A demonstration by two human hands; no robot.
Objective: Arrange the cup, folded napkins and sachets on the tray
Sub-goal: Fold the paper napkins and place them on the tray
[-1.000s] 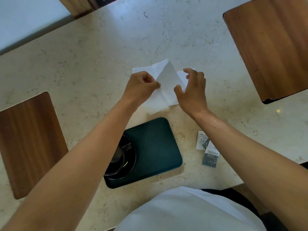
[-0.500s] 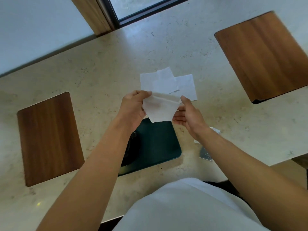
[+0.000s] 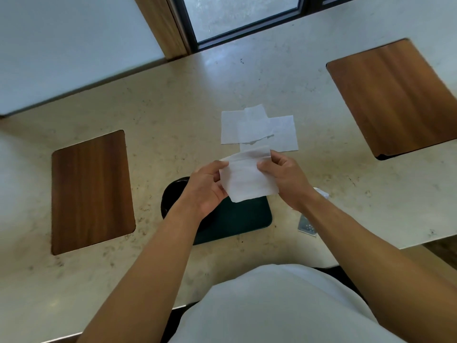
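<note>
Two hands hold one white napkin [image 3: 247, 178] in the air above the far edge of the dark green tray [image 3: 243, 215]. The left hand [image 3: 206, 190] pinches the left edge of the sheet between thumb and closed fingers [image 3: 217, 169], and the right hand [image 3: 284, 180] pinches the right edge the same way, with its fingers curled around the paper. The upper strip of the sheet is turned over toward the person, so the grip on both sides probably serves to keep the paper taut while a fold is formed; the fold looks only partly made. Holding the sheet directly over the tray also keeps the set-down short. A dark round shape [image 3: 173, 194] at the left end of the tray is likely the cup, but the left forearm covers most of it, so this cannot be confirmed. Several more white napkins [image 3: 258, 128] lie flat and overlapping on the bench [image 3: 173, 120], just beyond the held sheet. The sachets [image 3: 308, 225] lie on the bench to the right of the tray, partly hidden by the right forearm, and none is on the tray. The bench is a pale, speckled stone surface with two inset wooden panels, one at the left [image 3: 90, 191] and one at the far right [image 3: 393, 97]. Beyond the bench stand a light wall, a wooden frame and a dark-framed window [image 3: 242, 16].
</note>
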